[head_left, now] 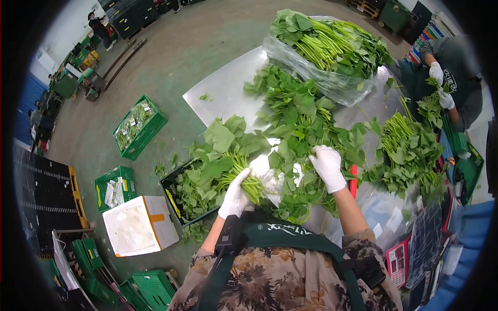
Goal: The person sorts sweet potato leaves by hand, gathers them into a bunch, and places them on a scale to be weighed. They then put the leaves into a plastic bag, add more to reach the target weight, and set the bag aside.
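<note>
My left hand, in a white glove, is closed round the stems of a bunch of leafy greens; its broad leaves fan out to the upper left. Also gloved, my right hand is over the loose leafy greens on the metal table, fingers curled together. Whatever may be between those fingers is hidden. A crumpled clear plastic bag lies between my hands. Just beyond the held bunch, a black crate with more leaves in it stands at the table's left side.
A large bundle of greens rests in clear plastic at the table's far end. On the right, a co-worker in white gloves handles stems beside another pile. Green crates and a white foam box stand on the floor at left.
</note>
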Demonstrator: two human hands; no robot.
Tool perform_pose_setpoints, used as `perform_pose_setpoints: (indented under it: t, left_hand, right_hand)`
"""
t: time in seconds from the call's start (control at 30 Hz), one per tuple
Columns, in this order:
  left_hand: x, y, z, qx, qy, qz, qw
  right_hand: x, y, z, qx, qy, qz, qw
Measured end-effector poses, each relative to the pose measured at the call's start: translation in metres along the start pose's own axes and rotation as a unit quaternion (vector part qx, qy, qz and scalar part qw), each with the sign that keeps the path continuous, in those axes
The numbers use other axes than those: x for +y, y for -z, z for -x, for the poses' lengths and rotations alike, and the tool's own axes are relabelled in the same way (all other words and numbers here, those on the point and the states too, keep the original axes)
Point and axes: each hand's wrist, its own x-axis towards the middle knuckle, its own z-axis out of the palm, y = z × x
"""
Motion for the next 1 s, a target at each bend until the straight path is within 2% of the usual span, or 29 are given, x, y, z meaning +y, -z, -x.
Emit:
perform_pose_setpoints:
  t: [0.13,0.17,0.23,0.27,0.3,0.37,0.47,0.57,0.6,0.83,0.87,0.9,0.97,1.0]
  left_hand:
    - [0.010,-0.026,0.017,0.050,-0.021,-0.016,0.998]
    - [0.011,-0.027,0.020,0.047,-0.024,-0.020,0.998]
    - [0.012,-0.031,0.022,0.036,-0.026,-0.028,0.999]
    - [0.012,-0.033,0.023,0.033,-0.028,-0.033,0.999]
    - [0.012,-0.035,0.025,0.029,-0.028,-0.040,0.998]
    - [0.009,-0.036,0.024,0.026,-0.019,-0.052,0.998]
    - [0.006,-0.041,0.018,0.020,-0.016,-0.064,0.998]
    - [0.004,-0.047,0.019,-0.002,-0.005,-0.070,0.998]
    - [0.003,-0.050,0.019,-0.004,-0.003,-0.070,0.998]
    - [-0.002,-0.068,0.025,-0.012,-0.011,-0.088,0.996]
    - [-0.002,-0.070,0.025,-0.039,-0.006,-0.084,0.996]
    - [-0.001,-0.076,0.028,-0.062,-0.002,-0.075,0.995]
    - [-0.004,-0.086,0.031,-0.066,0.006,-0.044,0.997]
    - [-0.005,-0.087,0.033,-0.055,0.021,-0.027,0.998]
  right_hand:
    - [-0.002,-0.005,-0.006,-0.050,-0.015,0.028,0.998]
    - [-0.002,0.001,-0.005,-0.038,-0.047,-0.075,0.995]
    - [0.007,0.012,-0.005,-0.011,-0.112,-0.274,0.955]
    - [0.017,0.010,-0.007,0.025,-0.137,-0.427,0.894]
    - [0.016,0.037,-0.009,-0.002,-0.170,-0.491,0.855]
    - [0.033,0.033,-0.007,-0.006,-0.165,-0.386,0.908]
    - [0.008,0.085,-0.001,-0.025,-0.255,-0.497,0.829]
    - [0.004,0.091,0.005,-0.041,-0.180,-0.686,0.703]
    - [0.004,0.093,0.005,-0.079,-0.160,-0.685,0.707]
    - [-0.032,0.111,0.020,-0.094,-0.059,-0.714,0.691]
    - [-0.035,0.107,0.020,-0.113,-0.050,-0.676,0.726]
    - [-0.038,0.094,0.025,-0.082,-0.062,-0.593,0.798]
    - [-0.062,0.121,0.026,-0.171,-0.044,-0.481,0.859]
    - [-0.070,0.107,0.029,-0.089,0.058,-0.492,0.864]
